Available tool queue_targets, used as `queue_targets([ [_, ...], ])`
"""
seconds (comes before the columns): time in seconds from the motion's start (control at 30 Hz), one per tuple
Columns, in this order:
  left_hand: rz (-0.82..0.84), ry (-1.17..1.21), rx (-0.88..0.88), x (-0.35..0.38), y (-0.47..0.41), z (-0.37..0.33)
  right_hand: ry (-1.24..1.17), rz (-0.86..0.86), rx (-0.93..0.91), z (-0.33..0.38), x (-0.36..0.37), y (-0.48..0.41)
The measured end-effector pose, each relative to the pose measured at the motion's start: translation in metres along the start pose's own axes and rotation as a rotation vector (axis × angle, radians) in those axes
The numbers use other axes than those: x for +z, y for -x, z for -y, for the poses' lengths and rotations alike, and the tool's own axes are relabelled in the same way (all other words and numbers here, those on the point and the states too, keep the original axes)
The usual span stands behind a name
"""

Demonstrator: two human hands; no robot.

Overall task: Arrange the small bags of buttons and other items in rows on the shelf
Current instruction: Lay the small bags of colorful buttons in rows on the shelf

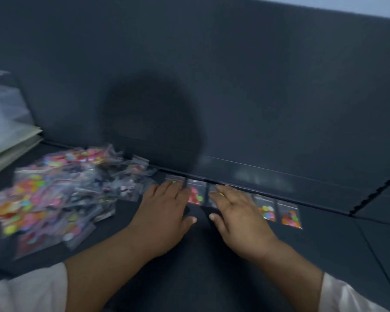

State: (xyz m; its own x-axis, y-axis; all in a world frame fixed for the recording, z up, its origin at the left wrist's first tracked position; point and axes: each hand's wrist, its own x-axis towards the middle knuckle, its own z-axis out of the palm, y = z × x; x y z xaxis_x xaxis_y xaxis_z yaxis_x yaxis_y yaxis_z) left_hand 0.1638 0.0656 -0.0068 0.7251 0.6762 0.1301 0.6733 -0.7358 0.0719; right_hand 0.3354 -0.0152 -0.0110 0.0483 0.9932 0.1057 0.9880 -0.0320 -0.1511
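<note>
A loose pile of small clear bags (54, 197) filled with colourful buttons lies on the dark shelf surface (200, 255) at the left. A row of bags runs along the back wall: one with red buttons (196, 195) between my hands, then two more to the right, a mixed-colour bag (266, 210) and an orange bag (290, 216). My left hand (164, 212) lies flat with straight fingers on a bag at the row's left end. My right hand (236, 212) lies flat over another bag in the row. The picture is blurred.
A stack of pale sheets or folders (7, 124) sits at the far left. A dark upright panel (212, 86) backs the shelf. A seam (369, 194) between panels runs at the right.
</note>
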Motion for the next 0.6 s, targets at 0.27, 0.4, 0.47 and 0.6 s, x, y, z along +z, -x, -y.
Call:
queue_targets([
  [0.27, -0.068, -0.065, -0.19, -0.025, 0.061, 0.109, -0.038, 0.0, -0.204, 0.111, 0.014, -0.058],
  [0.4, -0.082, -0.105, -0.236, -0.031, 0.085, 0.152, -0.056, 0.02, -0.245, 0.152, 0.026, -0.081],
  [0.47, -0.087, -0.12, -0.249, -0.03, 0.095, 0.172, -0.067, 0.032, -0.267, 0.17, 0.031, -0.091],
  [0.6, -0.038, -0.037, -0.333, -0.03, 0.108, 0.213, -0.118, 0.046, -0.303, 0.206, 0.041, -0.111],
])
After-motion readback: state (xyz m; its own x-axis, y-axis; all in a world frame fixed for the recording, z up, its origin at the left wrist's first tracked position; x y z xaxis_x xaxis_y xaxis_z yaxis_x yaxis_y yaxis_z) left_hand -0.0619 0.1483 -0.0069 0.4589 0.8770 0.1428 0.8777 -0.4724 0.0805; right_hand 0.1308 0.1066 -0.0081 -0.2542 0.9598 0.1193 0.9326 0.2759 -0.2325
